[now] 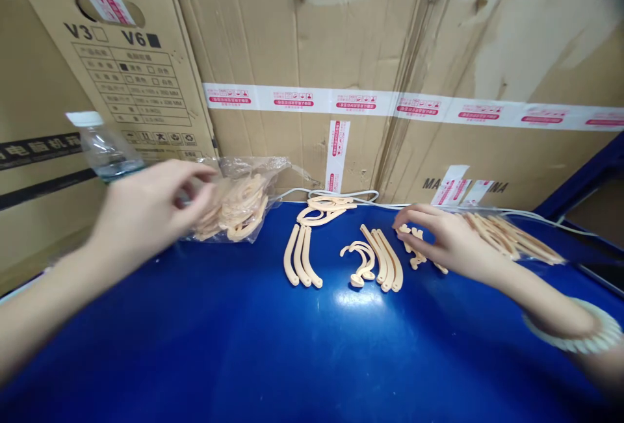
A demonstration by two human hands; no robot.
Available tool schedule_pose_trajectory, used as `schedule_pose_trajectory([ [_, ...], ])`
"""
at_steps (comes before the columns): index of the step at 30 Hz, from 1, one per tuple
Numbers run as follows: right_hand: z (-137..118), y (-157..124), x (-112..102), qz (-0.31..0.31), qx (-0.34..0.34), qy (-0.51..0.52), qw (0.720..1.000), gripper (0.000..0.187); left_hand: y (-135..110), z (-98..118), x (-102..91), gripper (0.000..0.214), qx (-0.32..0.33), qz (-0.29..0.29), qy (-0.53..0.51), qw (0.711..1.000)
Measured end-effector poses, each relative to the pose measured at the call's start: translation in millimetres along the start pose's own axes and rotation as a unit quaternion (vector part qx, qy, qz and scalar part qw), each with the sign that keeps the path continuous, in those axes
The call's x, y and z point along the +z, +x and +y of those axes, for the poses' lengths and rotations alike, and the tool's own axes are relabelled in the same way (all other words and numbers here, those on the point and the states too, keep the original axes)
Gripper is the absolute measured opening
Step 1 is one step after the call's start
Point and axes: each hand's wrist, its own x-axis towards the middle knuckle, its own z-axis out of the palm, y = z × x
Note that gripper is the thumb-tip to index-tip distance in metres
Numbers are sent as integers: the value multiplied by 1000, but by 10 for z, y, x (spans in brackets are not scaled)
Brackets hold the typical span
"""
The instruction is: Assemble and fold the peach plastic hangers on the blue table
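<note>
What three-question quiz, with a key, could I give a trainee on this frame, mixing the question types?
1. Multiple choice: What is nearest the fingertips of the right hand?
A) the white bottle cap
B) the small pale pieces
C) the tape on the cardboard

2. True or false: The hooked pieces lie between two groups of curved strips.

3. Count: How many strips are in the group to the left of the hooked pieces?

Key: 1. B; 2. True; 3. Three
</note>
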Motion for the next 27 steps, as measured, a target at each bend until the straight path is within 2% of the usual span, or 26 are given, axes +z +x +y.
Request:
schedule_pose_trajectory([
  [1,-7,85,28,-9,11,-1,1000,12,19,194,45,34,31,-27,-48,998],
  [2,-7,183,64,-24,25,-7,999,10,45,367,113,33,57,-85,-83,991],
  [5,31,524,221,-55,50,-32,997,10,178,753,422,20,105,-226,-110,962],
  [8,108,858,413,-98,69,-64,991,7,409,960,789,16,92,-287,-103,948],
  [12,173,1135,606,-131,99,-100,981,22,737,1062,1193,28,28,-339,-81,937],
  [16,154,1189,710,-141,119,-116,976,27,860,1110,1435,29,28,-376,-98,921],
  [21,131,1157,785,-123,123,-114,978,30,832,1157,1552,28,21,-370,-114,922],
  [27,164,1111,720,-88,109,-79,987,26,825,1101,1530,27,27,-361,-148,920],
])
